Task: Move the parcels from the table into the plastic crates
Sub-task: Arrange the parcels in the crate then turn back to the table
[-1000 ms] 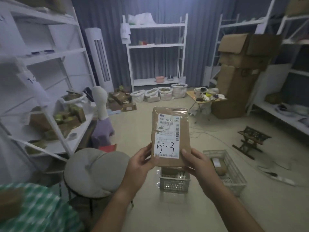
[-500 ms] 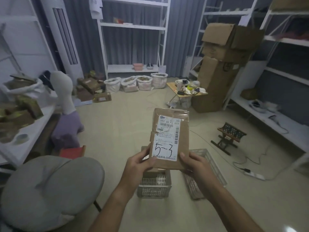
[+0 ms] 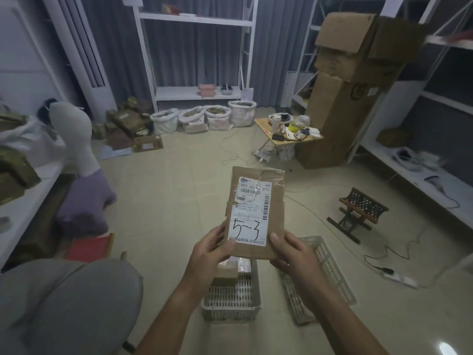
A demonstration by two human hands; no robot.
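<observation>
I hold a flat brown cardboard parcel upright in front of me, its white label marked "5~3" facing me. My left hand grips its lower left edge, thumb on the label. At the lower right corner my right hand grips it, thumb on the front. Below my hands two pale plastic crates stand on the floor: the left crate holds parcels, and the right crate is partly hidden by my right arm.
A grey round cushion fills the lower left. A white shelf with parcels runs along the left. On the floor are a small dark stool, a cable with a power strip, tall cardboard boxes and white sacks.
The view has tilted down and moved toward the crates. The parcel sits lower over the crates, both hands gripping it as before.
</observation>
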